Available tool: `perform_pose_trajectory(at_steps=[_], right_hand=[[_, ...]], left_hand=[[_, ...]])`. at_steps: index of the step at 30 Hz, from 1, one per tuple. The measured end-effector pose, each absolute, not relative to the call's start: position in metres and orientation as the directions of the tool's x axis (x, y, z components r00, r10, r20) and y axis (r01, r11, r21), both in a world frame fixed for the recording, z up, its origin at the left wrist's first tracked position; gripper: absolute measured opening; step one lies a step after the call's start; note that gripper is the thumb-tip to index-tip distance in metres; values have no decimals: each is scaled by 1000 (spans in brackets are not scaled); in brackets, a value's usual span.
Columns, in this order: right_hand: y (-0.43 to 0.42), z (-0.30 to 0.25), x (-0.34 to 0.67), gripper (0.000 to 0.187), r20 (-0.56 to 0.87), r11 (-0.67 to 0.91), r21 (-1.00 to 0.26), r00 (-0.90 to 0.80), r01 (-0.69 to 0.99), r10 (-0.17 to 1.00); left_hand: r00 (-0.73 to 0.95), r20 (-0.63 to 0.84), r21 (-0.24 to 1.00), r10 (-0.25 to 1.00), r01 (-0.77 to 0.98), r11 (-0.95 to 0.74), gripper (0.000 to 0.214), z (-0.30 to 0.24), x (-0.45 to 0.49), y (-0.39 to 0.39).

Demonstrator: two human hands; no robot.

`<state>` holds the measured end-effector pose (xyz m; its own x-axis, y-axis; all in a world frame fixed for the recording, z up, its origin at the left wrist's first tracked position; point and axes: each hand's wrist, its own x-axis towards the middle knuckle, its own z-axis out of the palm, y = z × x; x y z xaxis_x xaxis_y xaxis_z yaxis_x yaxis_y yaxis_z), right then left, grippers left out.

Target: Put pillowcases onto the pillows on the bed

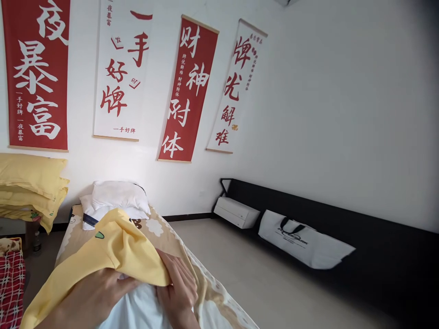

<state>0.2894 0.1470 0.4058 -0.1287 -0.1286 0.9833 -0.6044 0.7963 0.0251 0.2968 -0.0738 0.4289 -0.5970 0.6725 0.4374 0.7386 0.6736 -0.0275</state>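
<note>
A yellow pillowcase (113, 249) with small printed figures lies bunched over a white pillow (137, 306) at the bottom of the view, above a narrow bed (209, 292) with a beige patterned sheet. My left hand (91, 292) is curled around the lower edge of the yellow fabric. My right hand (178, 283) grips the fabric's right corner, fingers pressed together on it. Both hands sit close together at the pillow's open end.
Bare white pillows (116, 196) lie at the bed's head. Yellow pillows (30, 187) are stacked at left, above a red checked cloth (10, 283). A white tote bag (302, 240) and a white box (236, 211) rest by the black ledge (377, 237). Banners hang on the wall.
</note>
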Motion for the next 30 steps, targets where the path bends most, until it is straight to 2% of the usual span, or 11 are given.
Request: perform_pose_trajectory(at_steps=[3,6,9,11,13,16,19,21,23,25,30], right_hand=[[156,404,286,46,975,824,104,-107,-556,-196],[170,401,277,45,950,891,207,-133,-404,-281],[195,390,264,28,935,970,122,-303,-211,-184],[212,382,259,30,911,987,18,-405,-161,-83],[224,381,260,30,894,974,-56,-445,-220,-49],[220,396,270,21,877,907,-76,-460,-413,-136],[195,416,274,39,815,824,-67,-507,-562,-280],[178,420,268,38,813,804,-123,-524,-581,-254],[169,417,260,31,872,820,-168,-471,-547,-136],[167,410,254,32,939,853,-122,-338,-507,-67],[184,400,257,44,967,862,151,-110,-485,-231]], left_hand=[[-612,522,-91,594,653,752,83,429,301,-70],[-651,578,-96,492,544,833,82,427,300,-71],[-644,588,-114,489,533,838,81,421,290,-78],[-642,603,-116,474,518,848,81,416,283,-85],[-636,598,-118,487,531,839,82,413,277,-89],[-627,572,-114,529,578,808,82,415,277,-86],[-614,582,-125,533,580,805,80,420,285,-74],[-600,607,-153,521,555,818,79,423,292,-66],[-584,632,-182,509,527,830,77,425,299,-60],[-574,656,-191,490,502,843,77,425,302,-59],[-622,687,-90,375,439,894,75,414,294,-62]])
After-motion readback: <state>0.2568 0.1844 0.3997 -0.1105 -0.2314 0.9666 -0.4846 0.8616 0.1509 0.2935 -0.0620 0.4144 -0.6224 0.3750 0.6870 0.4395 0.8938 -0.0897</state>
